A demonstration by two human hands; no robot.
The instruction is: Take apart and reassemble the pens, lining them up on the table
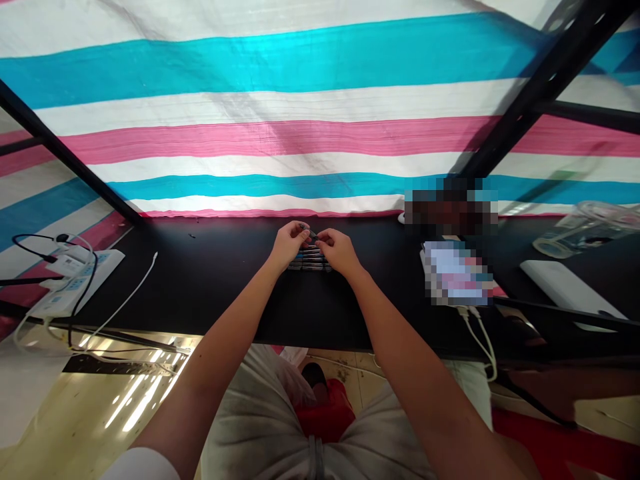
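Observation:
Both hands meet over the middle of the black table (pixel 215 280). My left hand (pixel 291 244) pinches one end of a small dark object (pixel 313 235), too small to name. At its other end, my right hand (pixel 337 249) has its fingers closed on the same object. Just below the fingertips, a row of several thin pen-like sticks (pixel 309 260) lies side by side on the table, partly hidden by the hands.
On the left are a white power strip (pixel 75 283) with plugs and a white cable (pixel 131 293). To the right stand a blurred-out screen (pixel 457 273) with cables, a white box (pixel 567 290) and a clear plastic jar (pixel 575 230). Black frame bars flank a striped sheet (pixel 280 67).

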